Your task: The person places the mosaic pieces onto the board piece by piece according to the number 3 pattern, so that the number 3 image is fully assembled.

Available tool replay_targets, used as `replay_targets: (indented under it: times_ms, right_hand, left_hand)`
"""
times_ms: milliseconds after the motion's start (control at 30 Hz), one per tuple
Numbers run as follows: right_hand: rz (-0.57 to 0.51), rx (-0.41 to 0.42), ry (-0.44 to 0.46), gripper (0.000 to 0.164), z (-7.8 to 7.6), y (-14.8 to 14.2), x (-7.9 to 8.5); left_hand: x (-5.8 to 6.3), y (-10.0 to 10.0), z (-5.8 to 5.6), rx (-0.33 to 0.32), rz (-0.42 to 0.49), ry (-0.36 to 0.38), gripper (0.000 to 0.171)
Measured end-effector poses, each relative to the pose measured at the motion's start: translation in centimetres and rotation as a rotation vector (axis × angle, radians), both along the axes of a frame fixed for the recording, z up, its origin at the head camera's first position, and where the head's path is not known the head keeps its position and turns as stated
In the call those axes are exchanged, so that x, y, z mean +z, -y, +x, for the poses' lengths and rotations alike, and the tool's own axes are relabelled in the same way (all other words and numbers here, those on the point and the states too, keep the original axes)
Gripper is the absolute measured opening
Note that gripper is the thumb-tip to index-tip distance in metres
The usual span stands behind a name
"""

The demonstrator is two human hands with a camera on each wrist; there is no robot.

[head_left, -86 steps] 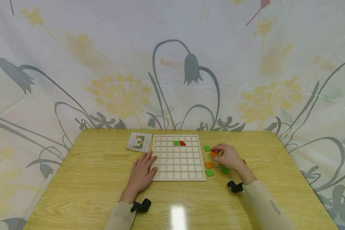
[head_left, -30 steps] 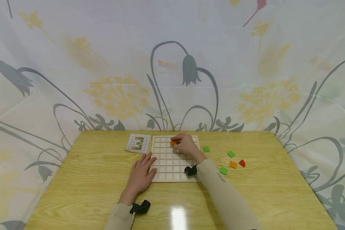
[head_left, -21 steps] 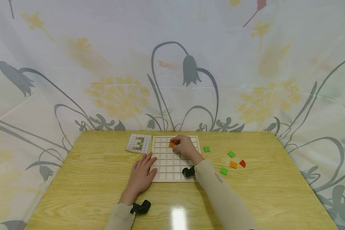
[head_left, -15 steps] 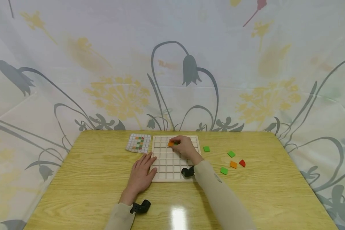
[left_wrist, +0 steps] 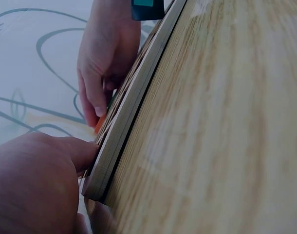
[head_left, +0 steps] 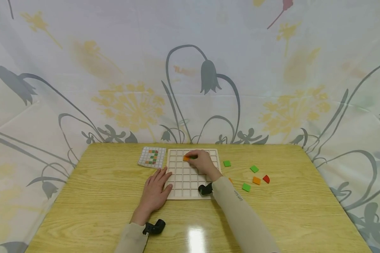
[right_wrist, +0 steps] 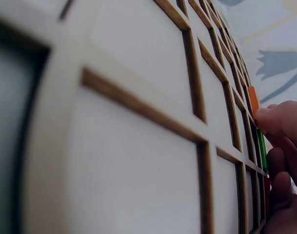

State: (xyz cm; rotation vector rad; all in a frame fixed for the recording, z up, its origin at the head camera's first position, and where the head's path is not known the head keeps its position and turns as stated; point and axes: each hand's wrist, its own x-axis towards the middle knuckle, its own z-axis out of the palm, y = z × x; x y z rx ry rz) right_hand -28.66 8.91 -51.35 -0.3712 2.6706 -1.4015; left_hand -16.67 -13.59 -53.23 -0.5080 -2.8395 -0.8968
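Observation:
A pale wooden grid board (head_left: 182,192) lies on the table. My right hand (head_left: 202,163) pinches a square orange tile (head_left: 185,158) between thumb and finger, over a cell in the board's second row from the far edge. In the right wrist view, a green tile (right_wrist: 262,150) sits in the cell beside it, and a red piece (right_wrist: 267,195) shows past that, mostly behind the fingers. My left hand (head_left: 156,189) rests on the table at the board's left side with fingers extended, the fingertips and thumb touching the frame.
Beyond my left fingers lies a paper card (head_left: 143,162) printed with a coloured grid pattern. Right of the board are loose green tiles (head_left: 254,169), an orange tile (head_left: 256,180), a red quarter-round piece (head_left: 266,179) and another orange tile (head_left: 230,180) partly hidden by my sleeve. A patterned curtain stands behind.
My right hand has brought the orange tile from the loose pieces onto the board, then shifted it slightly left beside the green tile. My left hand has stayed in place.

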Motion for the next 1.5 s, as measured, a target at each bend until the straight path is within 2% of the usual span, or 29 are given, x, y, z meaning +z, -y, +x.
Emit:
replay_targets:
  times_ms: [500, 767, 900, 1133, 1233, 1500]
  right_hand:
    - [-0.012, 0.001, -0.021, 0.021, 0.1, 0.2, 0.1]
    - [-0.027, 0.019, -0.026, 0.016, 0.1, 0.1, 0.1]
    - [-0.033, 0.014, 0.002, 0.016, 0.0, -0.1, 0.1]
    - [-0.109, 0.015, 0.093, 0.022, -0.1, -0.8, 0.2]
    - [-0.075, 0.035, 0.084, 0.023, -0.2, -1.1, 0.5]
    - [-0.095, 0.043, 0.044, 0.025, -0.4, -1.8, 1.6]
  left_hand:
    - [0.3, -0.1, 0.2, 0.004, -0.001, -0.015, 0.046]
    - [0.3, -0.1, 0.1, 0.006, -0.002, 0.01, 0.047]
    - [0.2, -0.1, 0.1, 0.006, -0.011, 0.014, 0.047]
    - [0.4, 0.0, 0.0, 0.007, 0.001, 0.003, 0.047]
    - [0.5, 0.0, 0.1, 0.004, -0.004, 0.004, 0.046]
    - [0.4, -0.1, 0.1, -0.002, 0.004, -0.011, 0.046]
